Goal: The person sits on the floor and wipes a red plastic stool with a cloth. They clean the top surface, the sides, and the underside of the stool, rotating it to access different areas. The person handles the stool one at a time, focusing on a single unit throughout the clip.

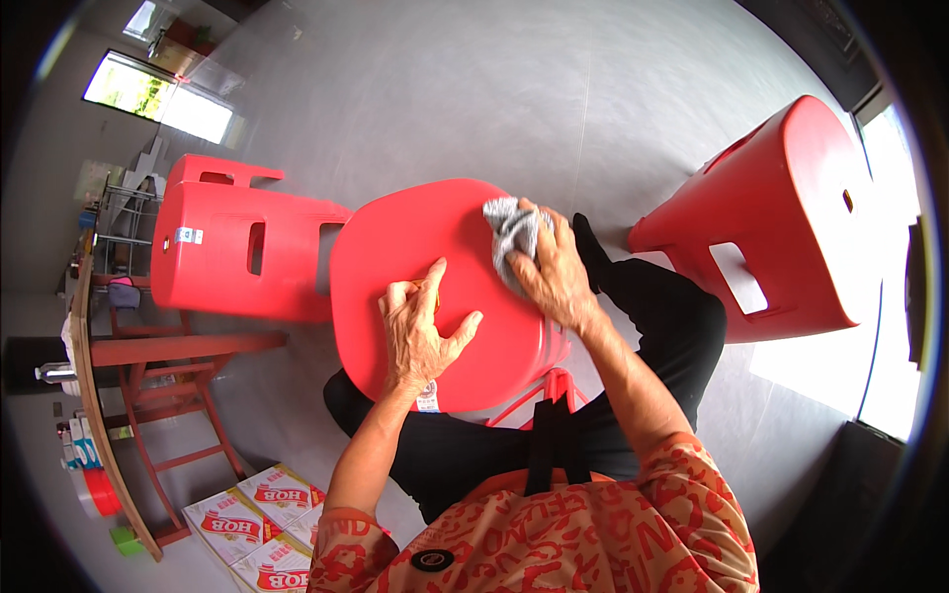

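A red plastic stool (415,222) stands between my knees, its broad rounded seat facing up. On the far right part of the seat, my right hand (556,272) grips a crumpled grey cloth (512,229) and presses it against the surface near the edge. My left hand (420,336) rests on the middle of the same seat, thumb and index finger spread apart, the other fingers bent; it holds nothing. A small orange patch shows beside its index finger, too covered to make out. Near my left wrist a small pale sticker (427,397) is on the stool's near edge.
More red stools (213,247) lie on their sides to the left, against the middle one. Another red stool (806,208) is at the right, beyond my knee. A wooden table (91,405) with red legs stands far left; printed cartons (232,524) lie on the grey floor below.
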Available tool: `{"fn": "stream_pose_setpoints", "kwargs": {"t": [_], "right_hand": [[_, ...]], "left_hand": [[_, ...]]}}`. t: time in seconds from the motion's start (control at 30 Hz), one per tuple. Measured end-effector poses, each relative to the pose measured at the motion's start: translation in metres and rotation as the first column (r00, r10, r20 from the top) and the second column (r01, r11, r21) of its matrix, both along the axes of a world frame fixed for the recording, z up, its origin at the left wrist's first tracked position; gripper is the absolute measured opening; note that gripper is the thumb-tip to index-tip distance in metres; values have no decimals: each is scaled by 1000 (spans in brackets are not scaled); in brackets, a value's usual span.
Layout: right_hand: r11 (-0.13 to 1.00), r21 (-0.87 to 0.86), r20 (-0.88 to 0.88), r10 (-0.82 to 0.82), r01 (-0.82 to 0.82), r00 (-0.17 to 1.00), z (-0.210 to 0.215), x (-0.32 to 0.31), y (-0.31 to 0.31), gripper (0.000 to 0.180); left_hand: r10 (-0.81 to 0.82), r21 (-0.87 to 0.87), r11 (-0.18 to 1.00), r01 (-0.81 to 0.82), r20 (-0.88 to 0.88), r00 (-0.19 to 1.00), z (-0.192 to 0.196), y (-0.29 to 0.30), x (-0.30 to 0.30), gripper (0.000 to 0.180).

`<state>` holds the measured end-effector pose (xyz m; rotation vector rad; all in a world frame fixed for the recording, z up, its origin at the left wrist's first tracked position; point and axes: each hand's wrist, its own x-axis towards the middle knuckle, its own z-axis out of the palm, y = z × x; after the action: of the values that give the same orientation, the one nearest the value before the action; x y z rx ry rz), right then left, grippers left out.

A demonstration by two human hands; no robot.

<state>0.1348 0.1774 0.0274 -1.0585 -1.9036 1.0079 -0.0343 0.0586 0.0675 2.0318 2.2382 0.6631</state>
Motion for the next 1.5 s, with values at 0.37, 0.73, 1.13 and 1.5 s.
{"fn": "stream_pose_setpoints", "kwargs": {"t": [0.37, 0.73, 1.13, 1.5], "right_hand": [[984, 168, 388, -9, -61, 922, 17, -43, 61, 46], [897, 394, 366, 46, -199, 929, 32, 23, -58, 63], [839, 419, 493, 112, -348, 863, 48, 0, -60, 54], [717, 665, 402, -108, -208, 909, 32, -117, 43, 35]], "left_hand": [[67, 14, 998, -67, 23, 997, 1, -1, -1, 79], [72, 40, 996, -74, 55, 996, -10, -1, -6, 53], [79, 294, 948, -123, 158, 984, -6, -5, -9, 46], [110, 295, 935, -199, 293, 950, -1, -2, -9, 47]]}}
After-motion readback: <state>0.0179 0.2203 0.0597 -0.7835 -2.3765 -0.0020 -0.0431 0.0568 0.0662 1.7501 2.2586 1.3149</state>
